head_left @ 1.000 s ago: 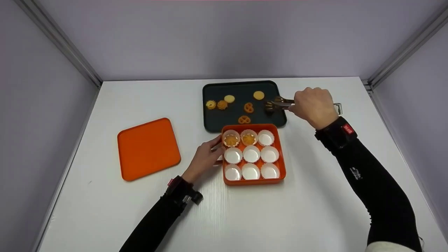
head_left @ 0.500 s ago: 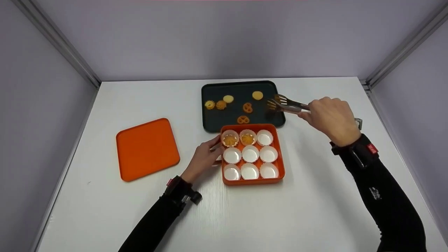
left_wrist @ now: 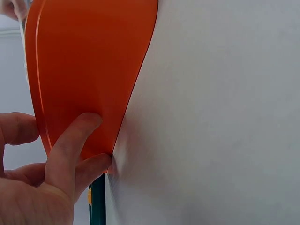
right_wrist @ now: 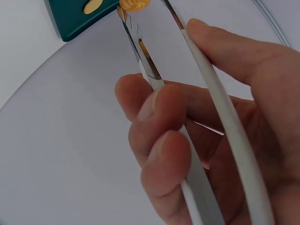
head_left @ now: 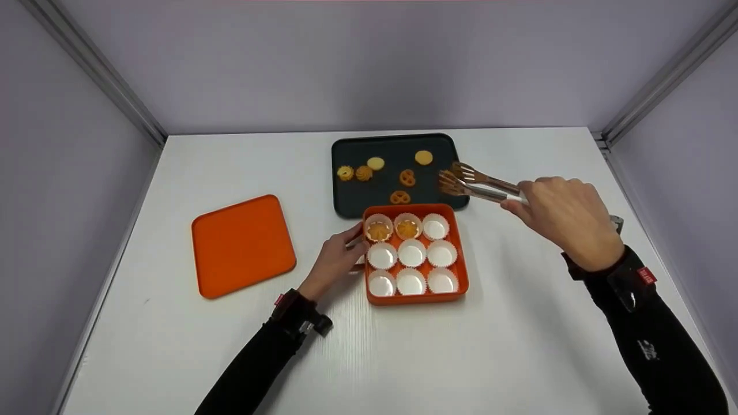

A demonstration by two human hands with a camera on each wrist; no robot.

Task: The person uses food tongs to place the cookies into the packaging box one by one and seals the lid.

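My left hand (head_left: 340, 253) rests against the outer left wall of an orange square box (head_left: 418, 298), thumb and fingers touching its side and corner. The box holds white paper cups (head_left: 411, 253) in rows; two at the back have golden cookies in them. My right hand (head_left: 568, 219) grips metal tongs (head_left: 493, 190) with pale handles, fingers curled round both arms. Their fork-shaped tips overlap the right edge of a dark green tray (head_left: 375, 199) in the head view. A swirled golden cookie (right_wrist: 134, 3) shows by the tong tips in the right wrist view, partly cut off.
On the tray lie two pretzel-shaped cookies (head_left: 400, 197), two flat round cookies (head_left: 424, 157) and two swirled cookies (head_left: 364, 173). An orange lid-like square (head_left: 245, 245) lies at the left on the white table (head_left: 369, 357). Pale walls stand behind and on both sides.
My right hand has drawn back to the right and toward me with the tongs, whose tips stay near the tray's right edge. The left hand and box have hardly moved.
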